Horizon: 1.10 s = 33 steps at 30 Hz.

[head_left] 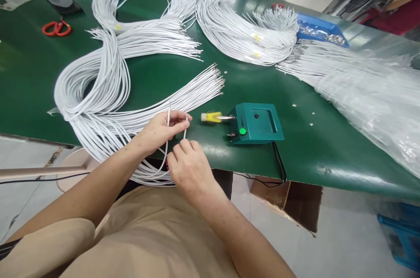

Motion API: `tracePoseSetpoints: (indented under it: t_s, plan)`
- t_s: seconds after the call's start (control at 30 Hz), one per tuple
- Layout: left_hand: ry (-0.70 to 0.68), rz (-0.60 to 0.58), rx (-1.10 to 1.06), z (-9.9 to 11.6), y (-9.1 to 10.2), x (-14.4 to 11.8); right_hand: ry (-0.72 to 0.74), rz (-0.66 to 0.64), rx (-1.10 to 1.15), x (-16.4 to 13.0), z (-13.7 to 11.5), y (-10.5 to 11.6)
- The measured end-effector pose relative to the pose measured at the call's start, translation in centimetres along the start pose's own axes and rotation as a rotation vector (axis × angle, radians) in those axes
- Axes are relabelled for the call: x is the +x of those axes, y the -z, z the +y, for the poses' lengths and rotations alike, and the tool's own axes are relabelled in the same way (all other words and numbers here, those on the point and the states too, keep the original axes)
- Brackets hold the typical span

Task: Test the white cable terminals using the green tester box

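Near the table's front edge, my left hand (164,128) is closed, with a thin white wire (168,117) running up between its fingers. A short stretch of white wire (185,133) stands upright between my left thumb and my right hand (190,165). My right hand is curled round the lower part of that stretch; its fingertips are partly hidden. Whether both stretches belong to one wire I cannot tell. Just behind my left hand lies a large bundle of white wires (193,91), its metal-tipped ends pointing right. Some wires droop over the table edge beneath my hands.
Right of my hands sits a green device (256,123) with a yellow-handled tool (211,117) at its side. Further back are more wire bundles (243,37), a blue tray (323,29), red scissors (56,29) and a phone (62,1). Plastic-wrapped wires (370,90) cover the right.
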<state>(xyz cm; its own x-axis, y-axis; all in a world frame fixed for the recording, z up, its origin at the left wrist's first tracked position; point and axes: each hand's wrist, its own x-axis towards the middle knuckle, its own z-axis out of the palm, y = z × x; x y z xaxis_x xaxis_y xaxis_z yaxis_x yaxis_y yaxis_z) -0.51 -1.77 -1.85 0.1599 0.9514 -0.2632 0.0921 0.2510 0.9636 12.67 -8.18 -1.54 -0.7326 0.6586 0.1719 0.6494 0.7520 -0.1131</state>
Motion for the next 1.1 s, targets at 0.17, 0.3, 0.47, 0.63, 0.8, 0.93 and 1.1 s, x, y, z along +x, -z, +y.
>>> tracePoseSetpoints:
  t_s: [0.17,0.3,0.47,0.63,0.8,0.93,1.1]
  plan:
    - [-0.008,-0.052,-0.007,-0.2,0.5,-1.3,-0.164,-0.206,0.250,-0.5,-1.2,1.6]
    - [-0.019,-0.111,0.145,-0.2,0.1,-2.6,-0.527,0.087,0.637,0.2,0.7,4.2]
    - [-0.102,-0.144,0.275,-0.8,-0.8,-4.1,-0.650,0.320,0.876,1.6,2.3,4.0]
    - [-0.089,-0.122,0.040,-0.9,-0.2,-4.8,-0.697,0.378,1.069,1.1,2.1,2.1]
    - [-0.076,0.050,-0.083,-0.4,0.1,-5.5,-0.706,0.411,1.134,0.5,1.4,1.8]
    - [-0.096,0.081,-0.033,-0.3,-0.4,-5.9,-0.736,0.415,1.115,0.8,0.9,1.8]
    - [-0.115,0.074,0.025,-0.1,-0.6,-6.2,-0.809,0.603,1.298,1.3,1.5,2.0]
